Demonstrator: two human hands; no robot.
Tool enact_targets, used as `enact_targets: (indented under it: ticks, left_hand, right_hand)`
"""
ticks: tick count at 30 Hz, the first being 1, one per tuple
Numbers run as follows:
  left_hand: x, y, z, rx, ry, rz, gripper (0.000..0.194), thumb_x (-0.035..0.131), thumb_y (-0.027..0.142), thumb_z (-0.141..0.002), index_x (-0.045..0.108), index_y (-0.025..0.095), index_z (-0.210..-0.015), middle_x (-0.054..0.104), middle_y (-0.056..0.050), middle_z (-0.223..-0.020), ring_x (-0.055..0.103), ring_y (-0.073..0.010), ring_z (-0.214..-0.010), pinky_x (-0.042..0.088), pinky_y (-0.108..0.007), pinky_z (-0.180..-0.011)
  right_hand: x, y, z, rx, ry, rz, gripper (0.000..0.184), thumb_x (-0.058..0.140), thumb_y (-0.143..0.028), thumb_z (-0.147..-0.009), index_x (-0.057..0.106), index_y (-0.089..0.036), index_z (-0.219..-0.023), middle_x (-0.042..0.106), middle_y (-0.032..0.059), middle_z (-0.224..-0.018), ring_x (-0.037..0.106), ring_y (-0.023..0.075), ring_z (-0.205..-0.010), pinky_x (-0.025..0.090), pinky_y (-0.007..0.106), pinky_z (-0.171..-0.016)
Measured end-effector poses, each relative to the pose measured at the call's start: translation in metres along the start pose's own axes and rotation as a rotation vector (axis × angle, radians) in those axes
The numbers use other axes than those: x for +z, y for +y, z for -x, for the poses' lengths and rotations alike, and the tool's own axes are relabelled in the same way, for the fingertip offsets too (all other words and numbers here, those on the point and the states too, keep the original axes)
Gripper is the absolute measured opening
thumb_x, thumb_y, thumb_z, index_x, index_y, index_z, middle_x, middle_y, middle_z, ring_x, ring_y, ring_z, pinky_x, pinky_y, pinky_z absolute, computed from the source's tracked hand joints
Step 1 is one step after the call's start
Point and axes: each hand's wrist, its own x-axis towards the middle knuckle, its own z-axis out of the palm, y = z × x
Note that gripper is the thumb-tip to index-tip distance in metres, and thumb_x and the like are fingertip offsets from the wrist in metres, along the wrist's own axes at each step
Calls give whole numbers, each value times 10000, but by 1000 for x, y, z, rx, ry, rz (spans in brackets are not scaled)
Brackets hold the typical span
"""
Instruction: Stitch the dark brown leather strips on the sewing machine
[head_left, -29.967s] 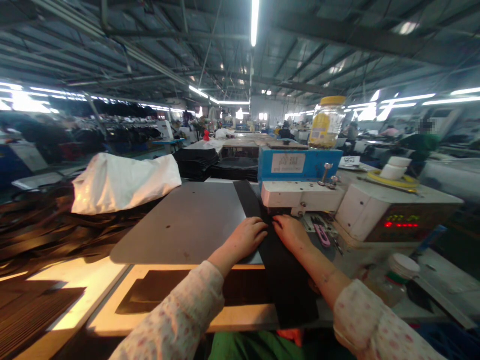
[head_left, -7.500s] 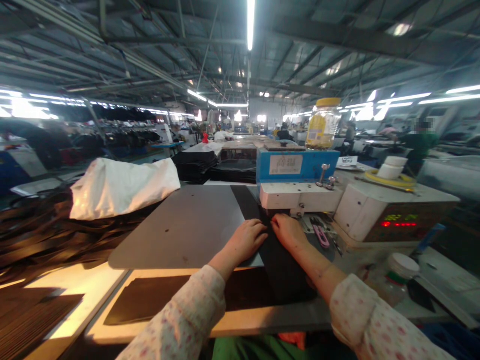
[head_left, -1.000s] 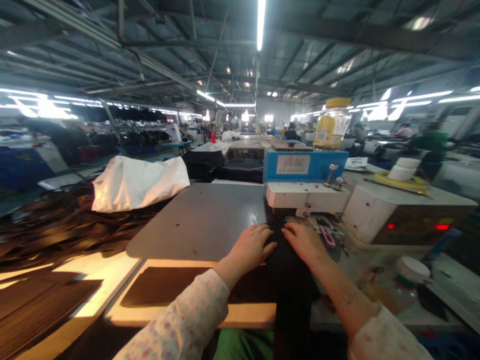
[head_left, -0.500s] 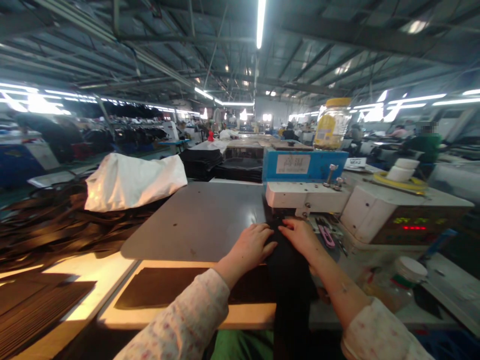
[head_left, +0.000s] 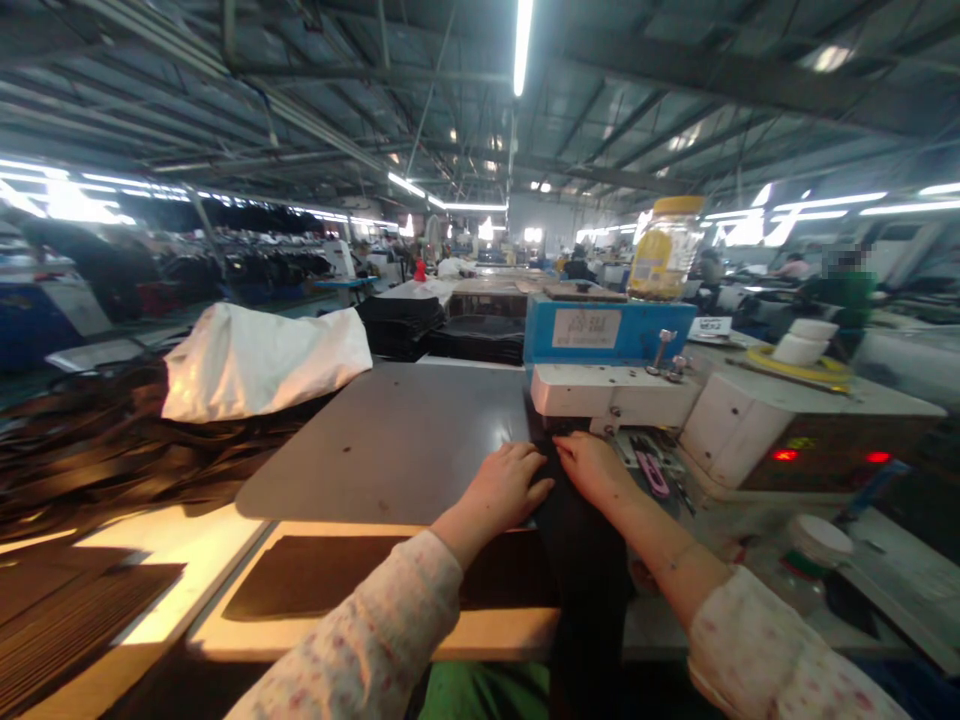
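Note:
A long piece of black fabric (head_left: 589, 570) runs from the machine's working head (head_left: 611, 393) down over the table's front edge toward my lap. My left hand (head_left: 514, 480) rests along the fabric's left edge, fingers loosely bent and thumb apart, partly over the grey metal plate (head_left: 390, 440). Close under the white head, my right hand (head_left: 589, 463) has its fingertips drawn together at the fabric. The contact of these fingertips with the fabric is partly hidden. Just right of this hand lies a pair of pink-handled thread snips (head_left: 651, 472).
Brown fabric pieces (head_left: 330, 575) lie at the table's front, with a stack (head_left: 82, 625) further left. White cloth (head_left: 262, 362) covers a dark heap. Black stacks (head_left: 401, 325) stand behind the plate. On the right are a control box (head_left: 810, 430) and a plastic jar (head_left: 814, 550).
My right hand has shifted slightly left, nearer my left hand, which stays almost in place. The control box display has changed from mostly green digits to two red lights with faint green.

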Motion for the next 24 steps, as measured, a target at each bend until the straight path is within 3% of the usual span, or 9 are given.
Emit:
enact_targets:
  ticks: [10,19,24]
  left_hand:
    - [0,-2,-4,-21,-12,-10,291,464,340,-827,556,156,-1033,561,-83,-1081,494,-219,-1017,397,-337,-883]
    - [5,-8,-8,-19,-5,-4,301,448,348,-835,547,157,-1045,551,-82,-1090,487,-209,-1029,381,-328,-901]
    - [5,-9,-8,-5,-3,-9,303,441,341,-841,548,145,-1046,552,-86,-1093,490,-207,-1024,376,-325,-902]
  right_hand:
    - [-4,-1,-7,-24,-38,76,311,375,-152,-817,643,-166,-974,627,96,-1000,595,167,-868,408,239,-774]
    - [3,0,-10,3,36,142,287,352,-206,-846,633,-159,-879,629,74,-871,600,162,-761,403,241,-664]
    - [6,3,-9,22,73,72,252,397,-238,-836,626,-178,-921,638,61,-895,588,162,-809,391,241,-703]
